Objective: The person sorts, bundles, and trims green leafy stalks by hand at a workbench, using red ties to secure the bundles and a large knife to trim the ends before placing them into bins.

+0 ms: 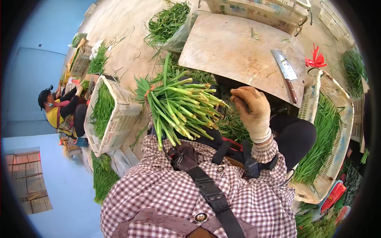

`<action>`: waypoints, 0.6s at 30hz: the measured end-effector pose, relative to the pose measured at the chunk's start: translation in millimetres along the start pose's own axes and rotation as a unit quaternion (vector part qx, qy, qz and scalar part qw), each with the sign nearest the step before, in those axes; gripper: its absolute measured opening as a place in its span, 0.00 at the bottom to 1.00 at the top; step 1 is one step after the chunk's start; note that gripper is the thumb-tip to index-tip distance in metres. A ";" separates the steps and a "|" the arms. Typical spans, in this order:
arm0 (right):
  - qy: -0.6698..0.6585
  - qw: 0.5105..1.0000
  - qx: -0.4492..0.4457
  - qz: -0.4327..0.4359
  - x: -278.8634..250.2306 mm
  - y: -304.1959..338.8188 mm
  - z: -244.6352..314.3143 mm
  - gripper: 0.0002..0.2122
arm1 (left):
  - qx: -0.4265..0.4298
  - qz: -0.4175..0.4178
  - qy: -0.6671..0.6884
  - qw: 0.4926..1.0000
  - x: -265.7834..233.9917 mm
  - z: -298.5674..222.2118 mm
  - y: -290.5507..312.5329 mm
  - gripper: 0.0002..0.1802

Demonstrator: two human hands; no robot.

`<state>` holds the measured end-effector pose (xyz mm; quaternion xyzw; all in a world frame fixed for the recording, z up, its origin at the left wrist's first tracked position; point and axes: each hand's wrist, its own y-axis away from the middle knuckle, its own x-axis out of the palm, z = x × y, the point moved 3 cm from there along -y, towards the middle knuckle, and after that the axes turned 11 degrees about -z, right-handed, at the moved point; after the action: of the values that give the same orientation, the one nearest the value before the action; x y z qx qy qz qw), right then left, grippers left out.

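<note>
A thick bunch of green chive-like stalks (pixel 180 107), its pale cut ends fanned to the right, hangs in front of my chest. An orange-red band (pixel 148 94) circles its leafy left side. My left hand is hidden behind the bunch; only the checked sleeve comes up beneath it. Just right of the cut ends, my right hand (pixel 251 111) is raised in a tan, soiled glove. Its fingers are loosely bent, with a gap to the thumb and nothing visible between them. Beyond it, a cleaver (pixel 284 67) with a brown handle lies on the worn board (pixel 234 43).
Crates of long green stalks stand at left (pixel 127 113) and right (pixel 349 115). Red ties (pixel 316 58) lie beside the board's right edge. A plastic bag of greens (pixel 170 23) stands at the far left of the board. Another person (pixel 63 109) works at the left.
</note>
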<state>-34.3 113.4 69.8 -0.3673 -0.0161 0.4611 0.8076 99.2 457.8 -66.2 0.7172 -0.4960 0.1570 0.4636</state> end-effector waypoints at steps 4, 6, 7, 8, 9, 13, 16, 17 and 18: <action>-0.057 0.991 0.114 0.041 22.2 2.4 -6.1 0.10 | -0.039 0.104 0.107 0.988 -0.1 3.3 -9.8 0.25; -0.116 0.968 0.196 0.109 38.1 3.9 -19.4 0.15 | -0.062 0.145 0.151 0.976 -1.1 4.8 -10.1 0.25; -0.185 0.938 0.244 0.165 49.0 5.1 -28.7 0.18 | -0.074 0.163 0.169 0.969 0.8 6.0 -9.6 0.25; -0.251 0.898 0.288 0.218 58.1 4.1 -35.7 0.20 | -0.085 0.178 0.183 0.963 2.5 9.0 -9.4 0.25; -0.266 0.865 0.295 0.306 60.0 -6.5 -30.0 0.24 | -0.094 0.193 0.196 0.957 3.8 9.7 -9.8 0.24; -0.350 0.847 0.296 0.269 76.5 -4.4 -24.9 0.09 | -0.130 0.244 0.235 0.932 5.7 15.8 -11.0 0.24; -0.352 0.855 0.282 0.255 44.7 -12.3 -21.9 0.06 | -0.142 0.273 0.258 0.916 2.7 12.3 -8.6 0.23; -0.470 0.812 0.281 0.203 30.3 -4.2 -32.5 0.05 | -0.144 0.280 0.263 0.912 1.5 10.6 -7.8 0.23; -0.574 0.757 0.278 0.142 16.0 1.5 -43.4 0.04 | -0.153 0.289 0.270 0.906 3.7 13.5 -9.7 0.23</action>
<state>-10.4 100.9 32.2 0.2092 -0.2959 0.6787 0.6388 106.0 445.3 -75.6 0.3933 -0.5554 0.3933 0.6182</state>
